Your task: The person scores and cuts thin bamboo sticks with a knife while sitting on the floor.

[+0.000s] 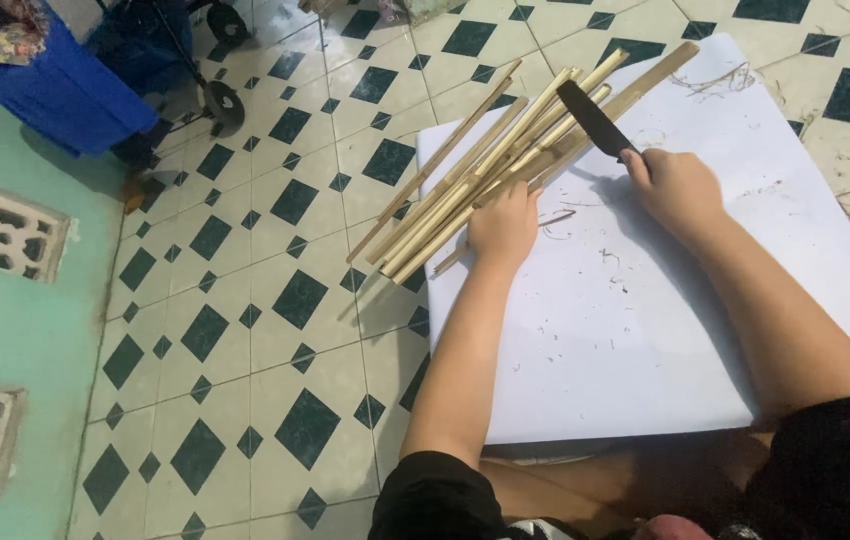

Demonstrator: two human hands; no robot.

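Sitting low on a tiled floor of pale squares and dark diamonds, with a large white board laid flat in front of the knees. Across the upper left corner of this board, a bundle of bamboo strips, long, thin and pale, fanned a little, with the lower ends hanging past the board edge over the floor.

Left hand placed on top of the strips near their lower part, fingers bent over them. Hard to tell whether the grip is really closed around one strip or only pressing the bundle down. Right hand clenched firmly around the handle of a dark knife, with the flat blade pointing up and left and lying against the upper part of the strips.

As for progress: already some thin curled shavings near the far corner of the board, and small crumbs and fibres scattered over the middle. Probably some cutting or scraping done, then, but not much, judging by so little waste. Most strips looking full in length and together in one bundle. No separate heap of finished pieces visible anywhere.

Further away, at the upper left, a blue container and a small black wheel. Along the left side, a green wall with patterned vent blocks
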